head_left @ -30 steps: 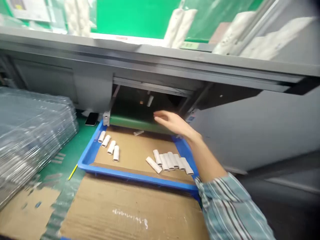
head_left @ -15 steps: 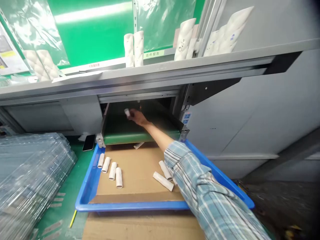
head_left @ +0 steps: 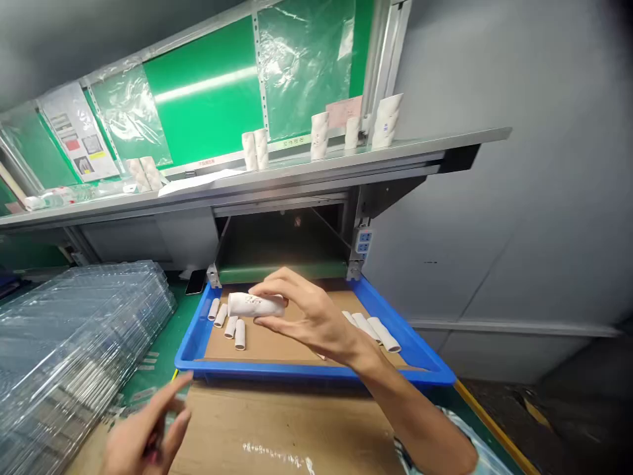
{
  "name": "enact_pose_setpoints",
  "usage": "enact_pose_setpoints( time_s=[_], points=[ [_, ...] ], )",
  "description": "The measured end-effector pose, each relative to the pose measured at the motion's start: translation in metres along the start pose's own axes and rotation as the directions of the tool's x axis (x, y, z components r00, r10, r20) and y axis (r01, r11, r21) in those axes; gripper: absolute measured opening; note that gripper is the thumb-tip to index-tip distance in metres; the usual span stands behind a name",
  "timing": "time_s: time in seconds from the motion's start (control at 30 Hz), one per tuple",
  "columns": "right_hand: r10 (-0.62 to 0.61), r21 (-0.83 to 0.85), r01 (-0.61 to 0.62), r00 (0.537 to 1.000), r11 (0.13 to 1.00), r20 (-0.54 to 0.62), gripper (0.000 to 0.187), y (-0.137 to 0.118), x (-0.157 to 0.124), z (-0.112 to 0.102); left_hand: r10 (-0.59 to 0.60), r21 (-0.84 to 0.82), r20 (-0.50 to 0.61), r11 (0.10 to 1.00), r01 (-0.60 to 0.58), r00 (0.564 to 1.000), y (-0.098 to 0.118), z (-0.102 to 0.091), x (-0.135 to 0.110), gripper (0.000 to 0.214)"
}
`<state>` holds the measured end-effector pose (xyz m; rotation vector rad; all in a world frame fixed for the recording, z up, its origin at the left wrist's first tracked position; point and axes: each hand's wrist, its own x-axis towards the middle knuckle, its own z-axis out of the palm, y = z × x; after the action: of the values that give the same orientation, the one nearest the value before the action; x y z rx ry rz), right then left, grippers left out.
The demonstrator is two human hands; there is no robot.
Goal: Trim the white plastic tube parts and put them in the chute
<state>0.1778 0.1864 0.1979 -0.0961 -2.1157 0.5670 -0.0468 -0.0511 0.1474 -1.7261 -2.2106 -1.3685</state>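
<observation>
My right hand (head_left: 316,316) grips a short white tube (head_left: 254,305) with dark marks on its side, thumb below and fingers above. It holds the tube level over the blue tray (head_left: 316,373). At the lower left is my left hand (head_left: 148,425), blurred, index finger and thumb stretched forward; a small dark red thing (head_left: 154,443) shows inside its curled fingers, too smeared to name. On the tray's cardboard lining, several white tubes (head_left: 240,334) lie in a row at the left. More white tubes (head_left: 384,335) lie at the right, partly behind my right forearm.
A green conveyor belt (head_left: 281,270) ends above the tray's far edge. Stacked clear plastic trays (head_left: 89,336) stand at the left, near a phone (head_left: 196,282). Overhead, a metal shelf (head_left: 297,173) bears white twisted tubes (head_left: 256,150). A power socket (head_left: 364,241) hangs right of the belt.
My right hand has come back from over the belt with the white tube, now above the tray. My left hand has entered at the lower left. The view has shifted.
</observation>
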Motion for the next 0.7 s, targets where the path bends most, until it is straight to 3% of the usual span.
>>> enact_pose_setpoints(
  time_s=[0.07, 0.13, 0.2, 0.27, 0.37, 0.43, 0.7],
  points=[
    [0.034, 0.023, -0.033, 0.999, 0.999, -0.039, 0.033, -0.016, -0.014, -0.004, 0.007, -0.174, 0.072, 0.985, 0.005, 0.997, 0.018, 0.018, 0.031, 0.049],
    [0.079, 0.032, -0.077, 0.995, 0.997, -0.066, 0.034, -0.023, -0.024, -0.007, 0.113, -0.353, 0.175, 0.935, -0.045, 0.978, 0.038, 0.041, 0.066, 0.063],
    [0.132, 0.063, -0.126, 0.986, 0.990, -0.101, 0.032, -0.022, -0.031, -0.012, 0.198, -0.470, 0.228, 0.880, -0.070, 0.953, 0.056, 0.064, 0.093, 0.058],
    [0.224, 0.155, -0.203, 0.966, 0.967, -0.130, 0.032, -0.017, -0.034, -0.020, 0.200, -0.573, 0.219, 0.818, -0.040, 0.955, 0.069, 0.084, 0.109, 0.055],
    [0.417, 0.346, -0.366, 0.905, 0.864, -0.085, 0.035, -0.007, -0.036, -0.034, 0.150, -0.655, 0.174, 0.755, 0.001, 0.973, 0.076, 0.104, 0.115, 0.057],
    [0.478, 0.409, -0.416, 0.877, 0.812, -0.057, 0.036, -0.002, -0.036, -0.041, 0.141, -0.651, 0.159, 0.759, -0.004, 0.977, 0.076, 0.112, 0.116, 0.058],
    [0.488, 0.448, -0.410, 0.870, 0.795, -0.070, 0.032, 0.008, -0.035, -0.036, 0.243, -0.594, 0.093, 0.792, -0.142, 0.966, 0.053, 0.126, 0.130, 0.039]
  ],
)
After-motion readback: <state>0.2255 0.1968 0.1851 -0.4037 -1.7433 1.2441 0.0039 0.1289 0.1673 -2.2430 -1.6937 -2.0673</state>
